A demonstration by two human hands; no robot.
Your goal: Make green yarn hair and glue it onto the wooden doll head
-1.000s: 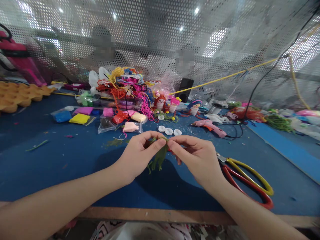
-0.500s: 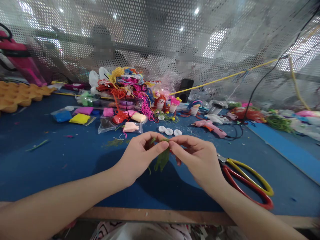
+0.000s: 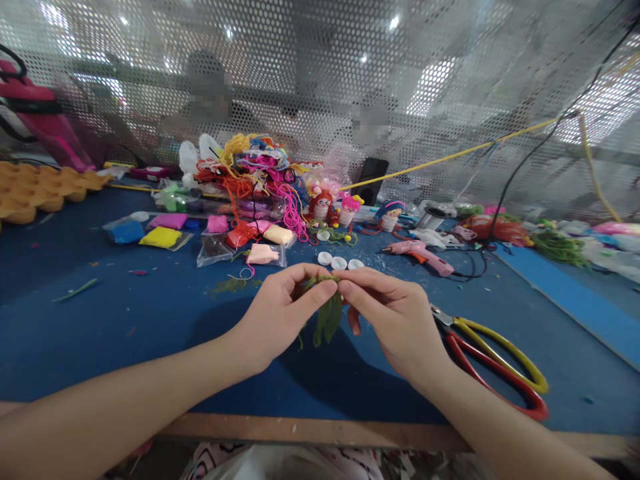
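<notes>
Between my two hands, above the blue table, hangs a small bundle of green yarn (image 3: 329,321). My left hand (image 3: 285,310) pinches its top between thumb and forefinger. Right beside that, my right hand (image 3: 387,310) pinches the same bundle, thumb tips almost touching. Loose strands dangle below the fingers; the part inside the grip is hidden. Scissors (image 3: 493,363) with one yellow and one red handle lie by my right wrist. Just beyond my fingers sit three white caps (image 3: 339,263) in a row.
Bags of coloured clay (image 3: 163,237), a heap of mixed yarn (image 3: 255,167) and several small dolls (image 3: 349,210) stand at the back. A pink glue gun (image 3: 420,256) lies to the right with its cord. An egg tray (image 3: 47,190) and a pink bottle (image 3: 45,120) are at left.
The hanging green strands have shifted slightly and spread apart. My right fingers have moved a little at the bundle's top; both hands stay in about the same place.
</notes>
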